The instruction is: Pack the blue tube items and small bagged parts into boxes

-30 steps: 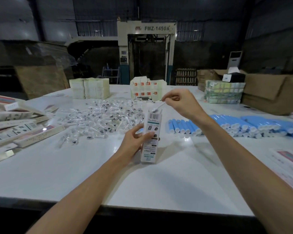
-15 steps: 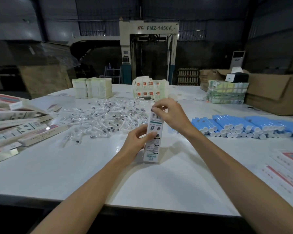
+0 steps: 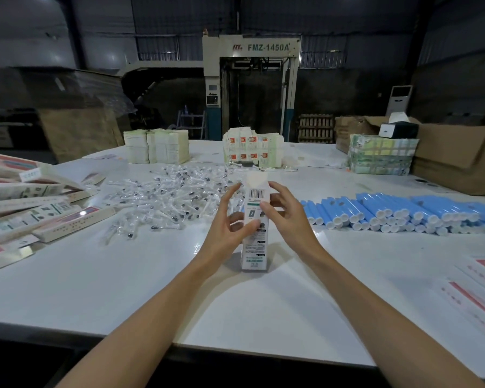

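A narrow white box (image 3: 254, 247) with a barcode stands upright on the white table (image 3: 123, 281), its top flap raised. My left hand (image 3: 221, 231) holds the box from the left, thumb on its front face. My right hand (image 3: 286, 219) holds it from the right, thumb near the barcode and fingers round the side. Behind and to the left lies a pile of small clear bagged parts (image 3: 165, 197). The blue tubes (image 3: 389, 211) with white caps lie in rows on the right.
Long boxes (image 3: 39, 217) lie heaped at the left. Stacks of flat cartons (image 3: 157, 145) and printed ones (image 3: 252, 149) stand at the back, with a bundled stack (image 3: 381, 156) and a brown carton (image 3: 457, 161) at the right. Printed sheets (image 3: 476, 298) lie near the right edge.
My right hand came down from above the box to its top, then to its right side. My left hand has shifted up the box, and the top flap now stands up.
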`<state>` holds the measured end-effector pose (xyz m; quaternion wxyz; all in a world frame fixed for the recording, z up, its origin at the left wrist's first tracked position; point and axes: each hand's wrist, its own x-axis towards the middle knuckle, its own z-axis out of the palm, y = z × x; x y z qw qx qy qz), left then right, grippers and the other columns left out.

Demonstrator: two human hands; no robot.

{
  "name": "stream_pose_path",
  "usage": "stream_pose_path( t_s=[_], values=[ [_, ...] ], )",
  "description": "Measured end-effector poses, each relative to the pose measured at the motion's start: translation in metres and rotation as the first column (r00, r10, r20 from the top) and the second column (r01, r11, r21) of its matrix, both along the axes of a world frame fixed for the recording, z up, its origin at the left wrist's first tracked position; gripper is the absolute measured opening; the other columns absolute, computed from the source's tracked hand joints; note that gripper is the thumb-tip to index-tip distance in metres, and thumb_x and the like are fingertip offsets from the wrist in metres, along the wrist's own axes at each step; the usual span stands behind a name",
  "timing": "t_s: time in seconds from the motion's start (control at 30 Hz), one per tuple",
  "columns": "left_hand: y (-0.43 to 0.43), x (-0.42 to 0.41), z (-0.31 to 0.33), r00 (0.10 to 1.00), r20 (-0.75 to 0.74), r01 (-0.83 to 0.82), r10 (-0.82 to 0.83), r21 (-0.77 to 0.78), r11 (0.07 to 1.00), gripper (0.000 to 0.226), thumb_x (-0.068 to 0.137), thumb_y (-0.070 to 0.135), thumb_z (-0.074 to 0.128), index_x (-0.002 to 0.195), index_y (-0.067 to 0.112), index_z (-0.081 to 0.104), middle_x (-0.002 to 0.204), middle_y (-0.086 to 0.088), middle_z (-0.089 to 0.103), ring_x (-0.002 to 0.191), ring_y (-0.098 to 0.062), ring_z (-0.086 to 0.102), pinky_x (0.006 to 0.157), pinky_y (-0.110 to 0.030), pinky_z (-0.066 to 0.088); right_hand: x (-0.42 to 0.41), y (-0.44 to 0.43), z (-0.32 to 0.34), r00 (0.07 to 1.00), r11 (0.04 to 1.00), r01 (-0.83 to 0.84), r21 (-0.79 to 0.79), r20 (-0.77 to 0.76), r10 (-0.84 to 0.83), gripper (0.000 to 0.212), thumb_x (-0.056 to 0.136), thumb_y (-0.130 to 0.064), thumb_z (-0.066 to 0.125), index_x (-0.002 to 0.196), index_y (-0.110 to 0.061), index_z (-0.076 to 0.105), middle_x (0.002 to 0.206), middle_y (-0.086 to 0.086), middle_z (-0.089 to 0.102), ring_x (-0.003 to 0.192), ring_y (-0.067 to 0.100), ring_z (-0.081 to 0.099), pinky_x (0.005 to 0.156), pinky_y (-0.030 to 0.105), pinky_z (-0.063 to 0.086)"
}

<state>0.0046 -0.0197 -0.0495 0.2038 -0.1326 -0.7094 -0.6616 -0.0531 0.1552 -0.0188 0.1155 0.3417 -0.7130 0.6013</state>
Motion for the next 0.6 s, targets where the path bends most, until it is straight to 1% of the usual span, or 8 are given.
stream_pose_path(
  t_s=[0.03, 0.1, 0.2, 0.3, 0.4, 0.43, 0.53, 0.6],
  values=[
    [0.000, 0.000, 0.001, 1.000, -0.014, 0.004, -0.004, -0.031, 1.000, 0.089, 0.096, 0.036, 0.083, 0.160, 0.061, 0.027, 0.128, 0.001, 0.077, 0.117, -0.022, 0.074, 0.094, -0.033, 0.064, 0.001, 0.000, 0.000, 1.000, 1.000, -0.011, 0.005, 0.004, 0.011, 0.046, 0.105, -0.029, 0.064, 0.148, -0.034, 0.050, 0.120, -0.007, 0.073, 0.111, 0.013, 0.070, 0.099, 0.043, 0.058],
    [0.000, 0.002, 0.003, 1.000, -0.026, 0.009, -0.011, -0.079, 0.997, 0.087, 0.096, 0.037, 0.080, 0.159, 0.065, 0.026, 0.127, 0.004, 0.077, 0.116, -0.023, 0.075, 0.093, -0.033, 0.064, 0.003, 0.002, -0.001, 0.999, 0.999, -0.040, 0.011, 0.003, 0.040, 0.045, 0.105, -0.031, 0.063, 0.148, -0.040, 0.051, 0.119, -0.009, 0.073, 0.112, 0.014, 0.069, 0.098, 0.042, 0.058],
    [0.001, 0.005, 0.005, 0.999, -0.035, 0.006, -0.010, -0.114, 0.993, 0.086, 0.096, 0.036, 0.077, 0.158, 0.067, 0.026, 0.125, 0.003, 0.077, 0.113, -0.025, 0.075, 0.091, -0.034, 0.064, 0.004, 0.004, -0.001, 0.997, 0.997, -0.076, 0.017, -0.022, 0.077, 0.042, 0.106, -0.028, 0.062, 0.146, -0.037, 0.054, 0.124, -0.009, 0.072, 0.116, 0.016, 0.067, 0.100, 0.042, 0.057],
    [0.000, 0.006, 0.007, 0.999, -0.029, 0.029, -0.033, -0.114, 0.993, 0.084, 0.096, 0.031, 0.076, 0.159, 0.062, 0.031, 0.126, -0.001, 0.078, 0.115, -0.025, 0.075, 0.094, -0.036, 0.062, 0.002, 0.006, 0.000, 0.993, 0.994, -0.108, 0.031, -0.043, 0.109, 0.035, 0.106, -0.024, 0.062, 0.140, -0.028, 0.058, 0.124, -0.005, 0.072, 0.117, 0.018, 0.067, 0.100, 0.043, 0.057],
    [0.000, 0.007, 0.009, 0.999, -0.016, 0.034, -0.036, -0.124, 0.992, 0.080, 0.095, 0.029, 0.078, 0.158, 0.055, 0.036, 0.126, -0.002, 0.078, 0.118, -0.025, 0.074, 0.096, -0.036, 0.061, 0.000, 0.009, 0.002, 0.990, 0.990, -0.129, 0.054, -0.048, 0.131, 0.027, 0.106, -0.027, 0.060, 0.133, -0.030, 0.059, 0.119, -0.006, 0.072, 0.114, 0.018, 0.067, 0.095, 0.037, 0.058],
    [0.000, 0.007, 0.009, 0.999, -0.008, 0.034, -0.035, -0.130, 0.991, 0.079, 0.094, 0.030, 0.080, 0.157, 0.053, 0.038, 0.125, -0.002, 0.078, 0.117, -0.025, 0.074, 0.097, -0.037, 0.061, -0.002, 0.010, 0.002, 0.990, 0.988, -0.133, 0.072, -0.039, 0.136, 0.025, 0.106, -0.029, 0.060, 0.130, -0.032, 0.059, 0.117, -0.006, 0.073, 0.112, 0.018, 0.068, 0.094, 0.037, 0.058],
    [0.002, 0.006, 0.007, 1.000, 0.031, 0.011, -0.006, -0.145, 0.989, 0.082, 0.085, 0.042, 0.087, 0.153, 0.047, 0.042, 0.118, -0.002, 0.080, 0.114, -0.025, 0.075, 0.095, -0.042, 0.062, -0.007, 0.013, 0.001, 0.991, 0.983, -0.125, 0.138, -0.025, 0.130, 0.017, 0.105, -0.032, 0.058, 0.122, -0.034, 0.060, 0.109, -0.004, 0.073, 0.105, 0.019, 0.070, 0.092, 0.045, 0.059],
    [0.002, 0.004, 0.004, 0.998, 0.059, 0.010, -0.002, -0.141, 0.990, 0.089, 0.080, 0.046, 0.089, 0.155, 0.042, 0.042, 0.118, -0.003, 0.080, 0.112, -0.027, 0.076, 0.095, -0.046, 0.063, -0.008, 0.015, 0.000, 0.990, 0.978, -0.136, 0.161, -0.022, 0.141, 0.014, 0.106, -0.030, 0.058, 0.118, -0.035, 0.060, 0.108, -0.005, 0.074, 0.102, 0.019, 0.071, 0.090, 0.043, 0.059]
  ],
)
